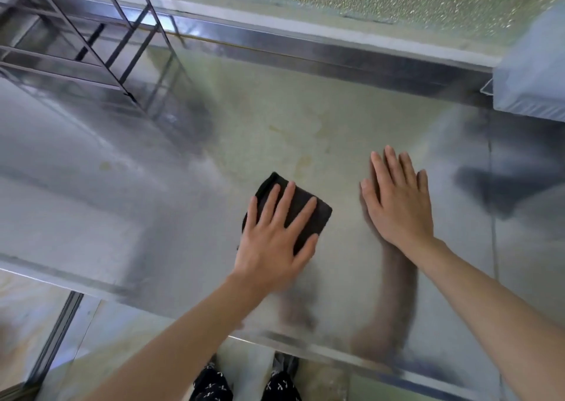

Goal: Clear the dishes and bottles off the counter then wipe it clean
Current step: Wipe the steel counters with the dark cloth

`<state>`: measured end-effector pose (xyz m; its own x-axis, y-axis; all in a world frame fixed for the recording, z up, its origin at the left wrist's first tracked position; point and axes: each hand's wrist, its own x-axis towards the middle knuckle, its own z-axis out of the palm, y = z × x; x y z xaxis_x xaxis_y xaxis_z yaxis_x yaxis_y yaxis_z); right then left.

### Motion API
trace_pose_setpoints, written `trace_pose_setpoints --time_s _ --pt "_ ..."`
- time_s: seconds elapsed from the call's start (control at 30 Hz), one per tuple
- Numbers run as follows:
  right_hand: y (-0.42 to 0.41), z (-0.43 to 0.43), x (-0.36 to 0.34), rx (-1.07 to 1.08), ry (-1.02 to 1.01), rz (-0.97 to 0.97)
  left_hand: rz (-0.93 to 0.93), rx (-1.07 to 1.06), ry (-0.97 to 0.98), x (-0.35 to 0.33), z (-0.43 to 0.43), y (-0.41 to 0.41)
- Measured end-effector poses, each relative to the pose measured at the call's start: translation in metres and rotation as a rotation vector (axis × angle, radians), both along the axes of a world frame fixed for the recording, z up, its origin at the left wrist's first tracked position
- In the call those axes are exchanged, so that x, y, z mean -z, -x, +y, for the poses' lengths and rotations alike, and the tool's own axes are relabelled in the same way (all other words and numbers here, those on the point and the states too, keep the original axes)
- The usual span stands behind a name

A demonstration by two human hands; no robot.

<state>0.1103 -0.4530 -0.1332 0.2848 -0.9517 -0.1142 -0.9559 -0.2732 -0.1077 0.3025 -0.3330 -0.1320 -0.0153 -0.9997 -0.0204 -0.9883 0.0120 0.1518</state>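
Note:
A shiny steel counter [153, 192] fills the view. My left hand [275, 235] lies flat with spread fingers on a dark folded cloth [301, 200], pressing it onto the counter near the middle. My right hand [397, 198] rests flat on the bare steel just right of the cloth, fingers together, holding nothing. Faint yellowish stains [302, 143] mark the steel beyond the cloth. No dishes or bottles are in view.
A metal wire rack [101, 42] stands at the back left. A pale blue-white box or crate [532, 76] sits at the back right. A raised steel lip [305, 48] runs along the wall. The counter's front edge [305, 344] is near my legs.

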Motion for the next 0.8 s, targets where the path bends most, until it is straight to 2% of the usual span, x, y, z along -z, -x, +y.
trace_pose_setpoints --time_s 0.13,0.27,0.4,0.5,0.53,0.6,0.7,0.8 --pt "-0.001 -0.001 0.0 0.014 0.002 0.003 -0.001 -0.183 -0.026 -0.001 -0.04 -0.048" --pt "-0.001 0.0 -0.001 0.02 0.002 0.004 0.022 -0.282 -0.034 -0.001 -0.044 -0.035" --pt "-0.001 0.0 -0.002 0.015 -0.005 0.006 -0.016 -0.058 0.012 0.002 -0.007 0.013" --pt "-0.001 0.0 -0.002 0.008 -0.007 0.005 -0.022 0.087 0.001 0.003 -0.01 0.003" --pt "-0.001 0.0 -0.002 0.008 -0.009 0.007 -0.012 0.06 0.004 0.003 -0.021 -0.006" --pt "0.0 0.0 -0.001 0.014 -0.016 0.004 0.031 -0.13 0.009 0.002 -0.049 -0.025" --pt "-0.001 0.0 0.0 0.01 -0.012 -0.004 0.039 -0.362 -0.076 0.001 -0.081 -0.024" --pt "-0.001 -0.001 0.0 0.006 -0.013 -0.01 0.018 -0.295 -0.012 0.003 -0.064 0.011"
